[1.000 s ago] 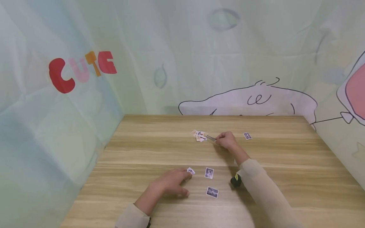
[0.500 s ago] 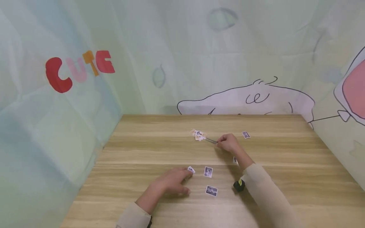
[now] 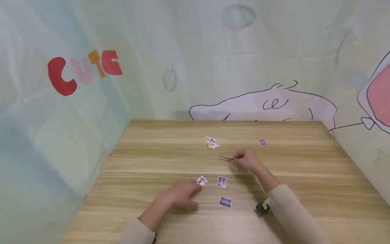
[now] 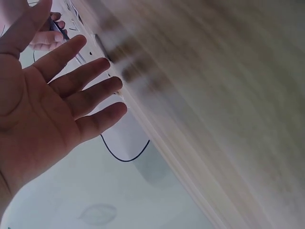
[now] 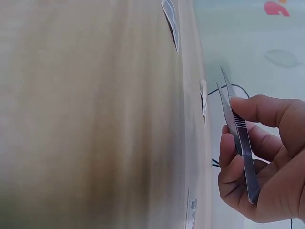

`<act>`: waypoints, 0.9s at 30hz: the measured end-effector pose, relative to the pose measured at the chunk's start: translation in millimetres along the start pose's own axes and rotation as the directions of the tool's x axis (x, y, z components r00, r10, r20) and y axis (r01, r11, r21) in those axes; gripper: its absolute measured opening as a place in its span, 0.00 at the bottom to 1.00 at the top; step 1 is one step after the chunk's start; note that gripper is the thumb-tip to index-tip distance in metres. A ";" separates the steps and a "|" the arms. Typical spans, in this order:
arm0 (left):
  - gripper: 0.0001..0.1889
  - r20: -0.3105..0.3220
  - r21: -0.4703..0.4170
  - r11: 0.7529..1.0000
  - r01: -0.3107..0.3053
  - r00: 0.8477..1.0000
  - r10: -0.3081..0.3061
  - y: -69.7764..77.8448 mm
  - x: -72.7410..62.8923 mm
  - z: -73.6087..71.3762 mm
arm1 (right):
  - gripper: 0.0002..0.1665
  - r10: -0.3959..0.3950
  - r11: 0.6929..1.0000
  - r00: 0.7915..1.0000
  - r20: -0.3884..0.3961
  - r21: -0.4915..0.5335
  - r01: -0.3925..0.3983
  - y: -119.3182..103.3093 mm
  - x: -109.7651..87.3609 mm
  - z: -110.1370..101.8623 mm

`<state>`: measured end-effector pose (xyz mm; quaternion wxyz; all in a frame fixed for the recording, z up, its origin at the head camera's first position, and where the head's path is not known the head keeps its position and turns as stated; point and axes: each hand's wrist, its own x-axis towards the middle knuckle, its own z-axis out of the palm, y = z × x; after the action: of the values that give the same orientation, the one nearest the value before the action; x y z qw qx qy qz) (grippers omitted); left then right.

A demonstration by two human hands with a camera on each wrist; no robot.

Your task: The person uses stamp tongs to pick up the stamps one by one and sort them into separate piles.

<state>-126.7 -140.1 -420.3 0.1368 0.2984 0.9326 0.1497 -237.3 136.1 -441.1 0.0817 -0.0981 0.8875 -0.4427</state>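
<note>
My right hand (image 3: pixel 246 159) holds a pair of metal tweezers (image 5: pixel 238 131) between thumb and fingers. The tweezers' tips are parted with nothing between them, pointing left in the head view, nearer to me than a small pile of stickers (image 3: pixel 212 142). My left hand (image 3: pixel 182 194) has its fingers extended low over the table, fingertips right at a small white sticker (image 3: pixel 201 180) with a coloured print. In the left wrist view its palm (image 4: pixel 38 109) shows bare. Two dark-printed stickers, one upper (image 3: pixel 221 182) and one lower (image 3: pixel 225 202), lie right of the left hand.
Another dark-printed sticker (image 3: pixel 262 142) lies at the back right of the wooden table (image 3: pixel 152 152). A sticker is mostly hidden by the right wrist. A black wrist device (image 3: pixel 263 207) sits by the right sleeve. Printed fabric walls (image 3: pixel 170 40) stand behind and to the left.
My right hand and the tweezers have drawn back from the sticker pile toward me, and the tips have parted. The left hand has shifted slightly, uncovering more of the sticker at its fingertips.
</note>
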 end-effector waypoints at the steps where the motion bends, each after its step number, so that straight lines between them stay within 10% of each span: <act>1: 0.32 0.001 -0.005 1.000 0.002 1.000 -0.002 -0.5 -0.7 0.1 | 0.06 -0.009 1.000 1.000 0.010 0.005 0.009 0.1 -2.0 0.6; 27: 0.35 0.022 -0.080 0.997 0.014 1.000 -0.013 -11.7 -6.9 -1.6 | 0.09 -0.072 0.993 0.977 0.202 0.104 0.052 2.3 -18.8 20.9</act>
<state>-127.9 -153.6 -421.9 0.1596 0.2879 0.9264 0.1831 -214.5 126.0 -454.3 0.1637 -0.1668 0.8481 -0.4755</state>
